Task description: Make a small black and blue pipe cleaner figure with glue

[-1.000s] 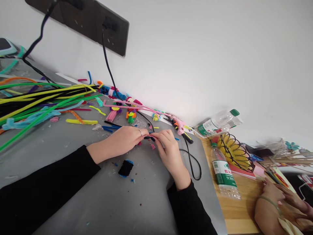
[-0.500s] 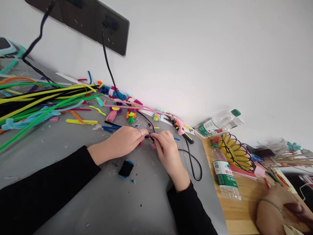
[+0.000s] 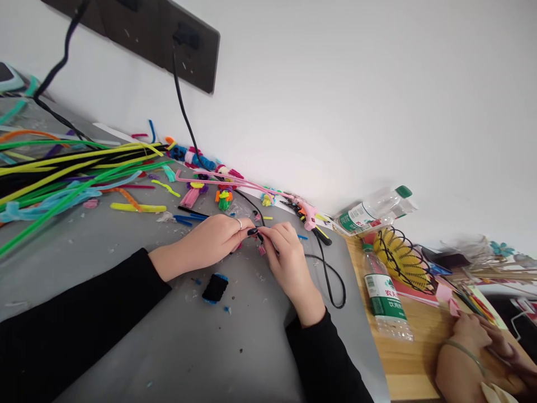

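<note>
My left hand [image 3: 216, 238] and my right hand [image 3: 287, 254] meet fingertip to fingertip above the grey work mat [image 3: 176, 347]. Both are closed in a pinch on a small piece of pink pipe cleaner, now mostly hidden by the fingers and dark nails. A pink scrap [image 3: 262, 249] lies just under the right fingers. Nearer to me on the mat is a small fuzzy black block [image 3: 215, 287] with blue edges. Blue pipe cleaner pieces [image 3: 184, 219] lie beyond my left hand.
Long pipe cleaners [image 3: 75, 168] spread at the left. Small fuzzy figures [image 3: 225, 196] and a pink glue gun [image 3: 308, 214] lie along the wall; a black cord [image 3: 333, 305] loops right. Bottles [image 3: 386, 302] and a wire basket [image 3: 403, 260] stand near another person's hands [image 3: 470, 341].
My hands stay together, with small finger shifts; the pink strip between them is less visible. The other person's hands at the right have moved. The view has shifted slightly.
</note>
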Demonstrator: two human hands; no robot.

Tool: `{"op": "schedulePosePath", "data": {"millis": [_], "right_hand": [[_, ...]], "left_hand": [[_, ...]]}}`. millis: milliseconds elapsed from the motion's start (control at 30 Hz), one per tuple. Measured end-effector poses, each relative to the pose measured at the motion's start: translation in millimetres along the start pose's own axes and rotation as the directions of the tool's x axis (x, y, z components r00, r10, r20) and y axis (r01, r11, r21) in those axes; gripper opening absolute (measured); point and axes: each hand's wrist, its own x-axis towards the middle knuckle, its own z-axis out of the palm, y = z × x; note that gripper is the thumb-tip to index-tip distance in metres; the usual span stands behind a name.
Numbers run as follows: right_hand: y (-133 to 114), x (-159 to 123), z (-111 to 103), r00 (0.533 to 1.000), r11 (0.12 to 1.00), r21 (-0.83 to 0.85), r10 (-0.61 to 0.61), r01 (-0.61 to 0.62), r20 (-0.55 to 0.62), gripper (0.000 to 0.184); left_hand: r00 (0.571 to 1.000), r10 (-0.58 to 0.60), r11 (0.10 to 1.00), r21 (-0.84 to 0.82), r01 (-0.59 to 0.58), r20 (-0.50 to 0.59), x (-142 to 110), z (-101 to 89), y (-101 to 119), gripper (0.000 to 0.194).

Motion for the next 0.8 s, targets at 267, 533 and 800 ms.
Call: {"op": "schedulePosePath", "data": {"millis": [267,533,800], "right_hand": [[-1.0,0.2,-1.0,0.999,1.0,-0.001,0.024,-0.024,0.027,0.031],[0.2,0.0,0.0,1.0,1.0,-0.016,-0.004,0.004,0.009,0.031],[1.1,-0.3,1.2,1.0,0.999,-0.041,-0.003,0.003,-0.015,0.029]], "left_hand": [[0.999,-0.032,0.998,-0.051,0.033,0.018,0.2,0.3,0.2,0.03],[0.998,-0.059,0.996,-0.071,0.061,0.027,0.8,0.8,-0.2,0.032],[0.999,-0.038,0.996,-0.08,0.04,0.028,-0.8,1.7,2.4,0.033]]}}
